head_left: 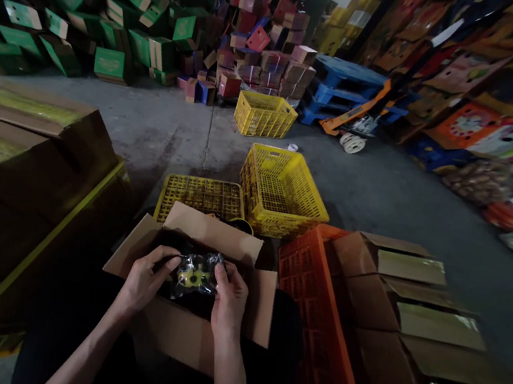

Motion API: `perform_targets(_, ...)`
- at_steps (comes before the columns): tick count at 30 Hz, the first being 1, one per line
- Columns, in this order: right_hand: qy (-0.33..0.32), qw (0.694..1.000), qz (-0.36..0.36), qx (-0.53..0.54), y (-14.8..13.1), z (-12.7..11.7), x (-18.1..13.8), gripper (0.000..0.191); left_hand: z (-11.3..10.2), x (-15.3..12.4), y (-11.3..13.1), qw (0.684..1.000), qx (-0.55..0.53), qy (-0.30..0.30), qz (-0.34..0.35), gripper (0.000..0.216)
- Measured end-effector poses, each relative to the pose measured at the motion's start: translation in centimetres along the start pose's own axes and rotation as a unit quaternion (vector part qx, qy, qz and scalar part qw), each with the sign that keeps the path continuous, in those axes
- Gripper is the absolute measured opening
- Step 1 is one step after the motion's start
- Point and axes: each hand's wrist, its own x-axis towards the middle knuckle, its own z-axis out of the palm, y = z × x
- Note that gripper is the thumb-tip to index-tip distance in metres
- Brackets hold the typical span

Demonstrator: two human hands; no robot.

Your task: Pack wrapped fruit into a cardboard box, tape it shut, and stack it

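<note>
Both my hands hold a small yellow-and-black item wrapped in clear plastic [194,275] over an open cardboard box [209,236] in front of me. My left hand [145,281] grips the packet's left side with curled fingers. My right hand [229,299] pinches its right side. The inside of the box under the packet is dark, and I cannot make out what lies in it.
An orange crate [311,332] and several open cartons [414,310] stand at my right. Stacked flat cartons [19,165] are at my left. Yellow crates [281,189] sit ahead, another yellow crate [263,114] farther off. Green boxes [95,8], blue pallets [343,85] and a pallet jack [357,120] lie at the back.
</note>
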Motion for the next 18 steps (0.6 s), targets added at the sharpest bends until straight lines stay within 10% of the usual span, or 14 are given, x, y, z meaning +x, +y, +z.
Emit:
perform_targets(8, 0.024, 0.999, 0.002, 0.022, 0.21, -0.11, 0.31, 0.030, -0.16, -0.44, 0.46, 0.996, -0.068, -0.052, -0.024, 0.075)
perform_targets(18, -0.033, 0.999, 0.009, -0.001, 0.47, -0.05, 0.46, 0.031, 0.08, -0.36, -0.54, 0.995, -0.097, -0.030, -0.014, 0.075)
